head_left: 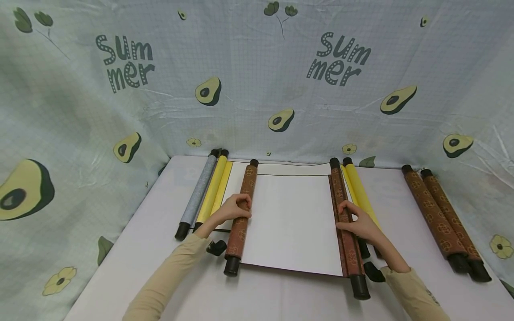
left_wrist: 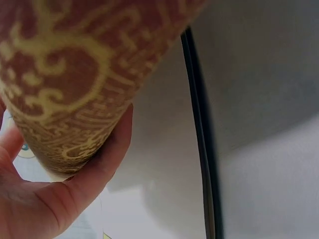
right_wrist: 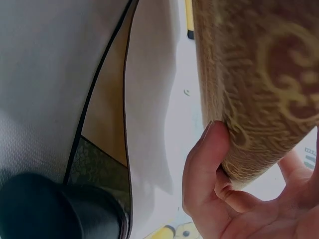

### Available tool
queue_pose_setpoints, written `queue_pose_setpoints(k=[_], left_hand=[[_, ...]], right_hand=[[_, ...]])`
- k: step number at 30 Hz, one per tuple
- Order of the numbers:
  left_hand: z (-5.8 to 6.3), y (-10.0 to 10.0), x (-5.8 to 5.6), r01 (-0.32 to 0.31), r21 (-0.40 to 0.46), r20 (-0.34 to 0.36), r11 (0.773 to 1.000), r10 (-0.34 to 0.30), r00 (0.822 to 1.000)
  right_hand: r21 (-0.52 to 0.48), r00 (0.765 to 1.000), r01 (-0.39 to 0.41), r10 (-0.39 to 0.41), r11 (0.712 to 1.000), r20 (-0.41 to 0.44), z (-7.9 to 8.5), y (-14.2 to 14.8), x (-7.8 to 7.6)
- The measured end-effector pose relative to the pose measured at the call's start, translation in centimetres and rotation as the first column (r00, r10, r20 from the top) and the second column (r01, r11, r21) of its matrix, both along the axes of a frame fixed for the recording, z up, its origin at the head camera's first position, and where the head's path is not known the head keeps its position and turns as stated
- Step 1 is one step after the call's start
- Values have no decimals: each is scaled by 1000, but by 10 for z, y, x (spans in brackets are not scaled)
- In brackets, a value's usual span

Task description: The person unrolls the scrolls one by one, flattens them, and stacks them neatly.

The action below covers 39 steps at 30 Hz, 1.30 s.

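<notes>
Scroll point(head_left: 295, 223): where does it lie?

— Centre of the frame. White sheet spread between a brown left roll point(head_left: 241, 234) and a brown right roll point(head_left: 347, 249), above the table point(head_left: 289, 301).

Left hand point(head_left: 233, 208): state of the fingers?

— Curled round the left roll near mid-length, thumb and fingers apart by about the roll's thickness. The left wrist view agrees: patterned surface between thumb and finger.

Right hand point(head_left: 362, 224)?

— Fingers bent round the right roll, parted only as far as its bulk requires. The right wrist view shows fingers against the patterned surface.

Neighbouring items?

— Left of centre: a yellow roll point(head_left: 213, 191) and, just beside it, a grey-blue roll point(head_left: 199, 187). Right of centre: another yellow roll point(head_left: 361, 187), partly hidden by the right hand. Far right: two brown spare rolls point(head_left: 435, 214), side by side.

Backdrop?

— Pale avocado-print cloth point(head_left: 249, 53), filling the upper half.
</notes>
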<state>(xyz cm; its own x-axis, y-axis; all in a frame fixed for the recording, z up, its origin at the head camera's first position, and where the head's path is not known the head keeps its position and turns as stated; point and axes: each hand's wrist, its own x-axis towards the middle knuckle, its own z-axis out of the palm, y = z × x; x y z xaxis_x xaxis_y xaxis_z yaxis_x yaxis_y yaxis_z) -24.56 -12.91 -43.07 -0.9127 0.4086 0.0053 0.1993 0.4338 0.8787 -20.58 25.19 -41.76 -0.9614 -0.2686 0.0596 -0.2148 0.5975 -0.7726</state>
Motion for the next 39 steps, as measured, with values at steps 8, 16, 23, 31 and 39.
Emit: queue_pose_setpoints(k=[8, 16, 23, 31, 39], left_hand=[[2, -2, 0, 7, -13, 25, 1000, -7, 1000], [1, -3, 1, -13, -45, 30, 999, 14, 999], [-2, -4, -1, -27, -77, 9, 997, 28, 1000], [-2, -8, 0, -2, -75, -22, 997, 0, 1000], [2, -11, 1, 25, -47, -20, 999, -26, 999]], right_hand=[[16, 1000, 11, -10, 1000, -18, 1, 6, 0], [30, 1000, 10, -10, 999, -11, 7, 8, 3], [33, 1000, 17, -17, 999, -19, 8, 10, 5], [21, 1000, 6, -5, 1000, -18, 4, 16, 4], [22, 1000, 19, -19, 1000, -7, 2, 21, 3]])
